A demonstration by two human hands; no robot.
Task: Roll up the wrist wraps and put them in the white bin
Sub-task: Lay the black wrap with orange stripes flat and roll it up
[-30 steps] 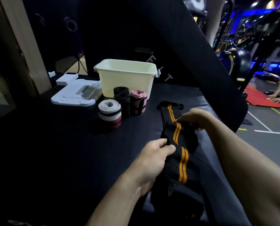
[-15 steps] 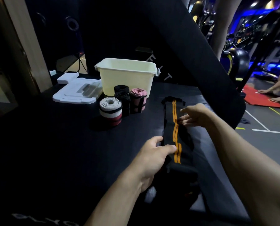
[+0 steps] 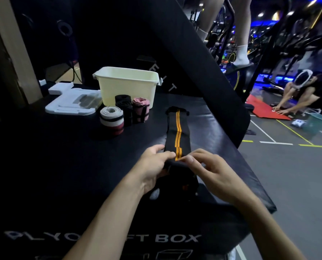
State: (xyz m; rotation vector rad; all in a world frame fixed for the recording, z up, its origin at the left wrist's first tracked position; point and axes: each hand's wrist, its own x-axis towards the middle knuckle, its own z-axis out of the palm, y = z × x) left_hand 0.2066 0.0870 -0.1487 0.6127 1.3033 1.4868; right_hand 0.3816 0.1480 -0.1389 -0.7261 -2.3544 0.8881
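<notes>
A black wrist wrap with two orange stripes [image 3: 177, 131] lies stretched flat on the black soft box [image 3: 62, 156], running away from me. My left hand [image 3: 152, 166] and my right hand [image 3: 207, 167] pinch its near end from either side, where the fabric is folded over. The white bin [image 3: 127, 85] stands at the back. In front of it stand rolled wraps: a white, black and red one [image 3: 111, 120], two black ones [image 3: 125, 109] and a pink one [image 3: 141, 109].
A white foam tray [image 3: 72, 102] lies left of the bin. A slanted black pad [image 3: 203, 59] rises behind the box. The box's right edge drops to the gym floor, where a person crouches over a red mat [image 3: 265, 107] beside a green basket [image 3: 318, 121].
The wrap has been pulled straight and flat along the box. My right hand came back from the wrap's middle to its near end, beside my left hand.
</notes>
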